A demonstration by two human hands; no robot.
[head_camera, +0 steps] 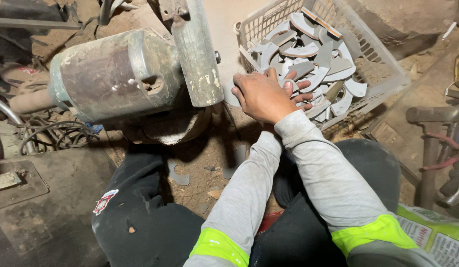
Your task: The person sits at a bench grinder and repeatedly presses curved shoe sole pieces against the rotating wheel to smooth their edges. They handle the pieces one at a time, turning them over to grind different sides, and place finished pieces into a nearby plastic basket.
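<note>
1. Grey curved metal pieces (308, 52), crescent-shaped, fill a white plastic lattice basket (382, 64) on the dirt floor (204, 158), as the head camera shows.
2. The right hand (261, 96) lies over the left hand (301, 91) at the basket's near edge, fingers (299, 85) curled among the pieces; what each grips cannot be told.
3. A worn metal grinder motor (115, 74) stands just left of the hands.

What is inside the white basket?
The white basket is full of curved grey metal pieces. The right hand reaches in over them. Whatever lies beneath the pile and the hand is hidden.
</note>
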